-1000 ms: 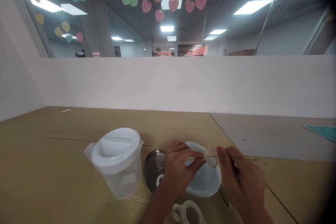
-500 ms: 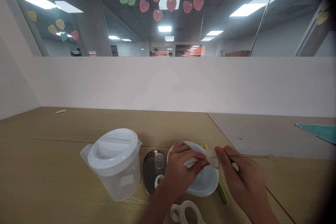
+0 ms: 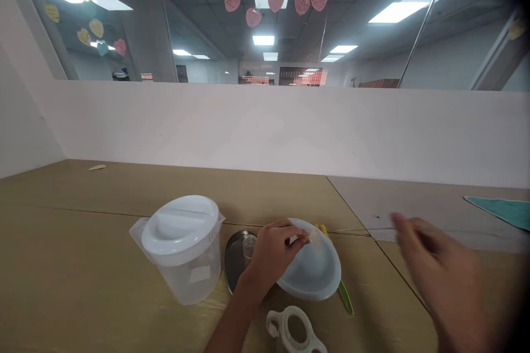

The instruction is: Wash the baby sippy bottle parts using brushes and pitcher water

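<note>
My left hand (image 3: 273, 251) reaches over a white bowl (image 3: 327, 281), its thumb and fingertips pinched on a small translucent piece (image 3: 315, 241). Off to the right, my right hand (image 3: 439, 276) is smeared by motion, with its thumb and fingers closed. A thin rod (image 3: 360, 230) seems to run leftward from it toward the translucent piece; the blur hides its ends. Partly behind my left wrist lies an oval metal tray (image 3: 234, 256) with a small clear cup (image 3: 248, 246) in it. A white plastic holder with a ring and hook (image 3: 274, 324) lies nearest me.
To the left stands a clear plastic pitcher (image 3: 188, 281) with a white lid (image 3: 182, 226). A tool with a green handle (image 3: 346, 299) lies along the bowl's right side. A teal cloth (image 3: 501, 210) is at the far right, and a pale flat piece (image 3: 97, 167) at the back left.
My right hand has moved right, away from my left hand and the translucent piece, drawing the rod with it. My left hand stays over the bowl. The view has shifted slightly.
</note>
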A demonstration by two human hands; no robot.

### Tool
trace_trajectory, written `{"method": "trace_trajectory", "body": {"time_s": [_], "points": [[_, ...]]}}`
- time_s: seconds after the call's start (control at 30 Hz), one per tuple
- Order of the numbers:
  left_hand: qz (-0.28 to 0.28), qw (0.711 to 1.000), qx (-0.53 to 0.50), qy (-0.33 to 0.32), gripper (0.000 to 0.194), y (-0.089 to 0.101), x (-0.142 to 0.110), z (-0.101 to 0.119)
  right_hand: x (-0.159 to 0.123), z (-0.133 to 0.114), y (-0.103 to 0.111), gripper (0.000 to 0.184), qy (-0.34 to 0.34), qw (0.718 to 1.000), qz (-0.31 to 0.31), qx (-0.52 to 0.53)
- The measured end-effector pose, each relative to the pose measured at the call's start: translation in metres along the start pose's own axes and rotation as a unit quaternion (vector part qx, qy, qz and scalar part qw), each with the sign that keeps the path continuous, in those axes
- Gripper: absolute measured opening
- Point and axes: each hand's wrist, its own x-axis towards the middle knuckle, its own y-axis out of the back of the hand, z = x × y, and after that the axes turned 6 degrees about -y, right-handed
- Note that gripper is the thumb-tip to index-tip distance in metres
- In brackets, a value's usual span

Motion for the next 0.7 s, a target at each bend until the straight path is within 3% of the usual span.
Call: {"method": "trace_trajectory", "body": {"time_s": [0.13, 0.23, 0.43, 0.57, 0.7], "points": [[-0.053, 0.998, 0.009, 0.045, 0.016, -0.015, -0.004, -0.016, 0.01, 0.001, -0.047, 0.044, 0.009, 0.979, -0.201, -0.044], [-0.103, 0.992, 0.034, 0.059, 0.017, -0.026, -0.006, -0.027, 0.014, 0.014, -0.077, 0.044, 0.0, 0.956, -0.285, -0.063], [-0.193, 0.974, 0.088, 0.076, 0.02, -0.038, -0.01, -0.039, 0.015, 0.046, -0.101, 0.042, -0.038, 0.947, -0.294, -0.126], [-0.244, 0.952, 0.149, 0.109, 0.02, -0.037, -0.012, -0.04, 0.016, 0.053, -0.102, 0.04, -0.05, 0.947, -0.295, -0.115], [-0.256, 0.939, 0.182, 0.138, 0.027, -0.037, -0.018, -0.041, 0.017, 0.051, -0.097, 0.037, -0.062, 0.943, -0.314, -0.092]]}}
